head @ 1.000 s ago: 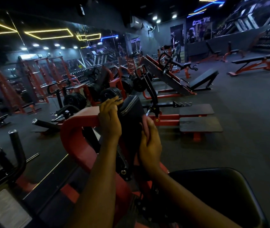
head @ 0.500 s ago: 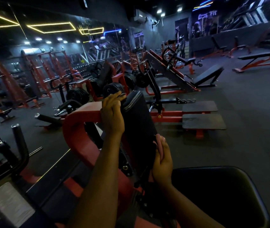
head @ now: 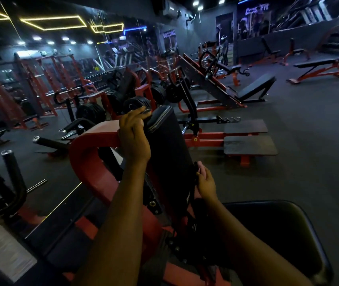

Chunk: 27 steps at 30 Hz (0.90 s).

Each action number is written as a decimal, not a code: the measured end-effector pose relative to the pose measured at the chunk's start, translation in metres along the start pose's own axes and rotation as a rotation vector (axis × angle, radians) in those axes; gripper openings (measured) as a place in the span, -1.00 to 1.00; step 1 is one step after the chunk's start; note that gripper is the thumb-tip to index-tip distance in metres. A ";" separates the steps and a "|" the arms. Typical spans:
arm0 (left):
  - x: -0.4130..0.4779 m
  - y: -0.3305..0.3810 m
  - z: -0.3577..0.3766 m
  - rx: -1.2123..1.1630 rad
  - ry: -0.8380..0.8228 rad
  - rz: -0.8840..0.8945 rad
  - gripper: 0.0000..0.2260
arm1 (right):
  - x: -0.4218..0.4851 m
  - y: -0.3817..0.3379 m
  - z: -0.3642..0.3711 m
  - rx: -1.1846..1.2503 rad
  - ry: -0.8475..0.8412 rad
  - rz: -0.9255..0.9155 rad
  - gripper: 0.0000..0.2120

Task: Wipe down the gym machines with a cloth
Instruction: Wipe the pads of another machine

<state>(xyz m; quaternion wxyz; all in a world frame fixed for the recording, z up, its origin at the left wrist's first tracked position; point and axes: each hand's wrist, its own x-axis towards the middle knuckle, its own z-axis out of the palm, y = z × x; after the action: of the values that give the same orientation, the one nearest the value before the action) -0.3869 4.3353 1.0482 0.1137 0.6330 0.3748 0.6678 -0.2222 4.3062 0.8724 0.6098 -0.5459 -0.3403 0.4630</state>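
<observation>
An upright black pad [head: 168, 145] is mounted on a red machine frame [head: 86, 153] right in front of me. My left hand [head: 134, 137] grips the pad's top left edge, fingers curled over it. My right hand [head: 205, 182] is low on the pad's right side, pressing a small pinkish cloth [head: 200, 167] against it. Only a sliver of the cloth shows past my fingertips. The lower part of the pad is hidden behind my forearms.
A black seat [head: 278, 234] sits at lower right. Two dark footplates [head: 249, 145] lie on the floor beyond the pad. Black handles [head: 13, 172] and a white placard [head: 1, 252] are at lower left. Racks, plates and benches fill the room behind.
My right hand has slid with the cloth down the pad's right side, from near the top to low down. My left hand has kept its grip at the top.
</observation>
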 end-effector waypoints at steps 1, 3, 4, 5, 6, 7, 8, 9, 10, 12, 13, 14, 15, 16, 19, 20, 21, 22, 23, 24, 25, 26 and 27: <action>0.000 0.000 -0.001 0.006 -0.008 0.005 -0.59 | 0.011 -0.010 0.000 -0.063 -0.004 0.028 -0.74; 0.000 -0.002 -0.001 0.016 -0.017 0.015 -0.57 | 0.032 -0.034 0.001 -0.244 -0.040 -0.077 -0.80; 0.000 -0.002 -0.001 0.011 -0.017 0.012 -0.59 | 0.039 -0.052 0.006 -0.275 -0.059 -0.152 -0.79; 0.000 -0.002 0.000 0.003 -0.014 0.008 -0.61 | 0.042 -0.075 0.013 -0.274 -0.084 -0.223 -0.79; 0.000 -0.001 0.000 -0.006 -0.010 0.005 -0.64 | 0.041 -0.101 0.022 -0.253 -0.100 -0.295 -0.79; 0.000 0.000 0.000 -0.013 -0.007 0.004 -0.66 | 0.041 -0.125 0.031 -0.217 -0.100 -0.370 -0.77; 0.000 0.000 0.000 -0.021 -0.005 0.008 -0.66 | 0.035 -0.146 0.041 -0.161 -0.106 -0.451 -0.73; 0.000 0.000 0.000 -0.030 -0.002 0.014 -0.67 | 0.027 -0.160 0.049 -0.100 -0.122 -0.540 -0.69; 0.000 0.000 -0.001 -0.034 0.002 0.019 -0.68 | 0.019 -0.166 0.055 -0.053 -0.138 -0.634 -0.64; 0.001 0.000 0.000 -0.036 -0.001 0.015 -0.69 | 0.001 -0.156 0.056 0.007 -0.175 -0.782 -0.59; 0.001 0.000 0.000 -0.042 -0.005 0.008 -0.69 | -0.003 -0.136 0.051 0.023 -0.177 -0.786 -0.58; 0.001 -0.001 0.000 -0.049 -0.005 0.004 -0.69 | -0.006 -0.111 0.043 0.030 -0.162 -0.741 -0.58; 0.000 -0.001 0.000 -0.050 0.002 0.007 -0.68 | -0.008 -0.082 0.032 0.020 -0.133 -0.656 -0.58; 0.000 -0.001 0.001 -0.047 0.007 0.012 -0.68 | -0.010 -0.055 0.020 0.006 -0.100 -0.560 -0.59; 0.001 -0.001 0.002 -0.035 0.009 0.021 -0.65 | -0.009 -0.007 -0.006 -0.077 -0.059 -0.319 -0.69; 0.000 -0.001 0.002 -0.037 0.008 0.015 -0.65 | -0.003 -0.011 -0.008 -0.124 -0.054 -0.258 -0.76; 0.000 -0.001 0.002 -0.043 0.005 0.013 -0.66 | 0.005 -0.023 -0.005 -0.165 -0.054 -0.212 -0.81; 0.000 -0.001 0.002 -0.050 0.002 0.011 -0.67 | 0.017 -0.039 0.000 -0.200 -0.060 -0.196 -0.83; -0.001 0.000 0.001 -0.054 0.000 0.010 -0.68 | 0.026 -0.060 0.007 -0.235 -0.076 -0.226 -0.80; -0.001 0.001 0.000 -0.057 -0.004 0.011 -0.69 | 0.034 -0.085 0.017 -0.262 -0.091 -0.283 -0.75; 0.000 0.002 0.000 -0.063 -0.007 0.008 -0.69 | 0.037 -0.113 0.029 -0.263 -0.099 -0.357 -0.69; 0.000 0.002 0.000 -0.075 -0.009 -0.001 -0.70 | 0.033 -0.142 0.041 -0.249 -0.094 -0.443 -0.67; 0.000 0.002 0.000 -0.091 -0.010 -0.006 -0.70 | 0.026 -0.167 0.053 -0.229 -0.082 -0.550 -0.65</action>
<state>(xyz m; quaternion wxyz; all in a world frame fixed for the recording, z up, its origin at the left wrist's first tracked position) -0.3862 4.3335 1.0492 0.1463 0.6292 0.3455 0.6807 -0.2295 4.3532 1.0424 0.6327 -0.4794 -0.5494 0.2608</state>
